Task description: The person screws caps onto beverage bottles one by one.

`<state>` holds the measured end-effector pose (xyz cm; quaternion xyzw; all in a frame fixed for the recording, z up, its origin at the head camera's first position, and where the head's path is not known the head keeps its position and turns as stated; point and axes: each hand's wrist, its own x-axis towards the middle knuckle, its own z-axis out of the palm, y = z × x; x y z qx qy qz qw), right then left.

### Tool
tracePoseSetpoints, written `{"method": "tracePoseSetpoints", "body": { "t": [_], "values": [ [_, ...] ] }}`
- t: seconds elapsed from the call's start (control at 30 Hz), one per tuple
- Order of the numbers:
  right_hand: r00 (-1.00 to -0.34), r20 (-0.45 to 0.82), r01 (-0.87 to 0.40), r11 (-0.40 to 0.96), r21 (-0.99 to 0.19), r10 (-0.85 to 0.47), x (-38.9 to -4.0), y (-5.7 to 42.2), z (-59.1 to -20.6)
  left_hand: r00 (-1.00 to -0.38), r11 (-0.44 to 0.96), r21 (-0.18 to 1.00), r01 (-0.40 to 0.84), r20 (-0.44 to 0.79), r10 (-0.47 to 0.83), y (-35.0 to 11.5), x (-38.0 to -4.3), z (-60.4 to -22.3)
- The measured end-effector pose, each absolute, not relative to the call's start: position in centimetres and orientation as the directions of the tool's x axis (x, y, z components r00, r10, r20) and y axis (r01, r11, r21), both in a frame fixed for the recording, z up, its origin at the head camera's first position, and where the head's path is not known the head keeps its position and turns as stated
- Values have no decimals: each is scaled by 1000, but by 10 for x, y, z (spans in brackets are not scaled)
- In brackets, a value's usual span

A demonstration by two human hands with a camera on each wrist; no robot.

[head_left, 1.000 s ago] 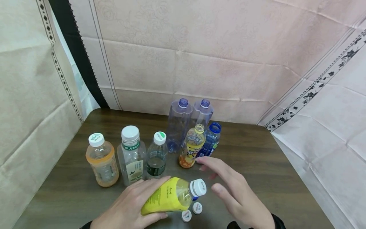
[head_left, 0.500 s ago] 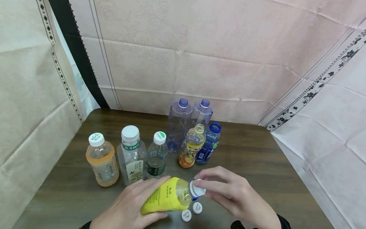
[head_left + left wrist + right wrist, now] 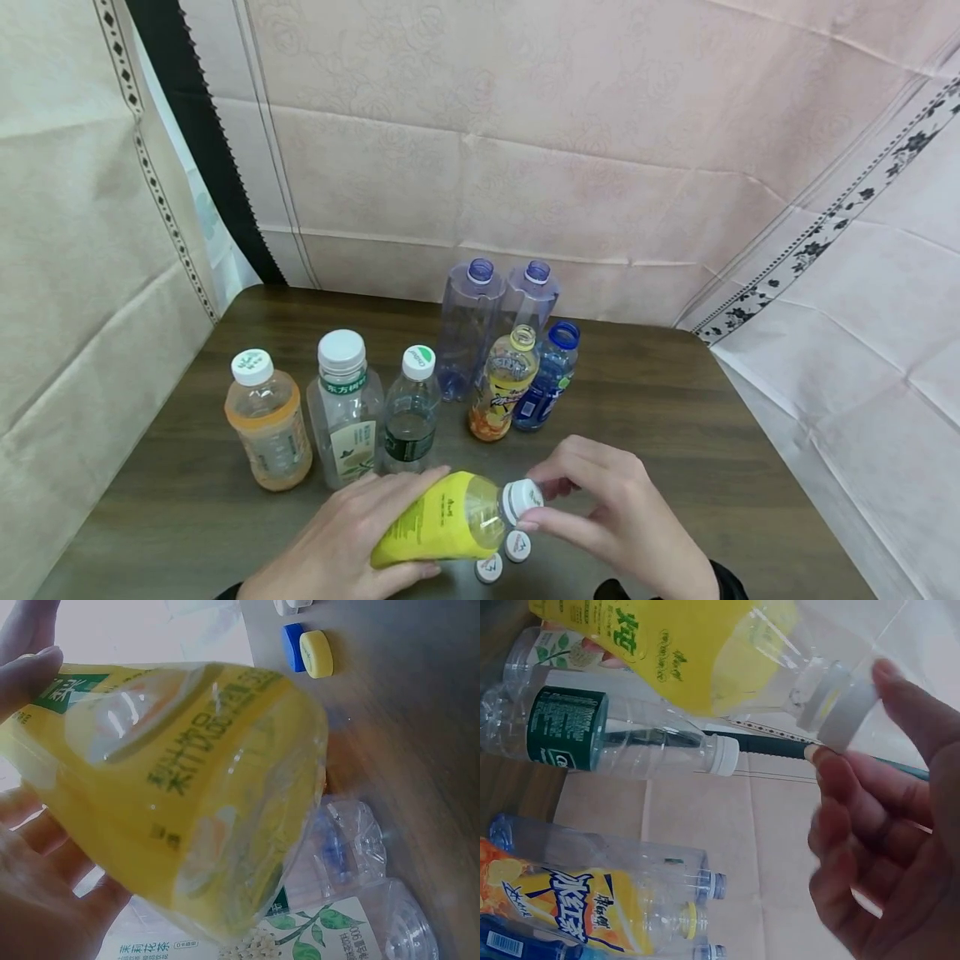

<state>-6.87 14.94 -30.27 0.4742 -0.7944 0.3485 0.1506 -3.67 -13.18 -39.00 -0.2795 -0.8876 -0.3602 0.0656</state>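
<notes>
A drink bottle with a yellow label (image 3: 435, 521) is held tilted above the table, its neck toward the right. My left hand (image 3: 348, 533) grips its body, thumb below and fingers over the top. On its neck sits a white cap (image 3: 523, 498). My right hand (image 3: 611, 508) pinches this cap between thumb and fingers; the right wrist view shows the thumb (image 3: 904, 697) on one side and a fingertip on the other. Beneath the bottle's neck, two loose white caps (image 3: 503, 557) lie on the table. A blue cap (image 3: 292, 647) and a yellow cap (image 3: 316, 654) appear in the left wrist view.
Capped bottles stand at left: an orange-banded one (image 3: 268, 425), a wide clear one (image 3: 347, 417) and a green-labelled one (image 3: 410, 417). Behind are uncapped bottles: two purplish ones (image 3: 471, 325), an iced tea bottle (image 3: 506, 383) and a blue one (image 3: 551, 375). Cloth hangs around the table (image 3: 675, 450).
My right hand has come left from beside the bottle onto its white cap, and its fingers have changed position around the cap. The left hand and bottle have hardly moved.
</notes>
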Motion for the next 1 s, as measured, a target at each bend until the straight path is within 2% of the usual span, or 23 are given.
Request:
{"method": "tracePoseSetpoints", "body": {
  "t": [0.13, 0.23, 0.47, 0.57, 0.87, 1.0],
  "values": [
    [-565, 523, -820, 364, -441, -638, -69, 153, -301, -844, 592, 610, 527, 298, 445, -131, -36, -389],
    [-543, 514, -830, 334, -446, -664, -69, 157, -297, -849, 599, 610, 519, 286, 444, -131, -35, -389],
    [-370, 484, -913, 213, -349, -793, -68, 162, -288, -849, 597, 612, 519, 293, 439, -131, -36, -389],
    [-328, 481, -925, 173, -338, -813, -69, 161, -287, -848, 597, 609, 522, 298, 438, -131, -36, -389],
    [-353, 503, -920, 193, -342, -789, -69, 160, -290, -850, 600, 610, 517, 281, 446, -131, -35, -387],
    [-394, 522, -904, 218, -367, -757, -68, 159, -293, -849, 600, 610, 518, 279, 449, -131, -35, -387]
  ]
}}
